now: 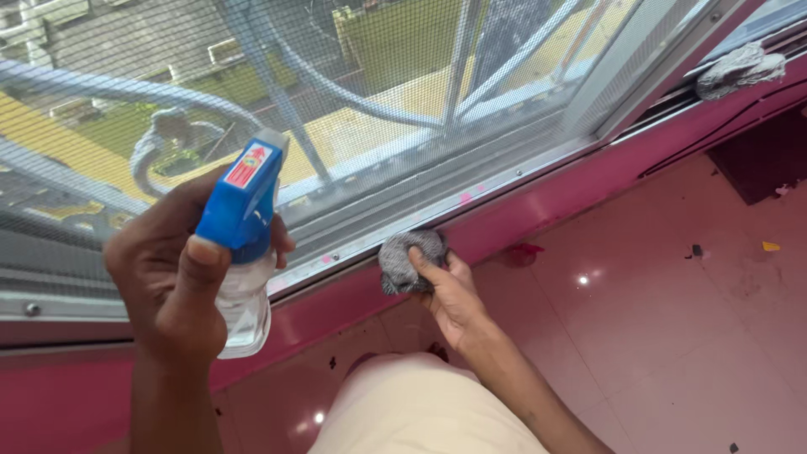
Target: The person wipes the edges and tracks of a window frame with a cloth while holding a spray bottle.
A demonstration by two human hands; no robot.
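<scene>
Closest to the lens, a cream-clad knee (420, 412) pokes up at the bottom edge, the person crouching on the glossy pink floor (672, 336). Left hand (172, 277) is up high and near, fingers wrapped tight round a spray bottle (244, 244) with a blue trigger head and a clear body, thumb lying up the back of the blue head, nozzle aimed at the window. Over to the right hand (450, 290): it is down low, fingers curled over a bunched grey cloth (408, 259), pressing it against the metal window track (353, 244) right where the track meets the pink sill wall (546, 202). Mesh screen (378, 92) fills the window above, a yard and buildings showing through it. Far up at the top right, a second crumpled grey rag (740, 69) sits on the track, well apart from both hands. Small dark flecks dot the floor on the right.
</scene>
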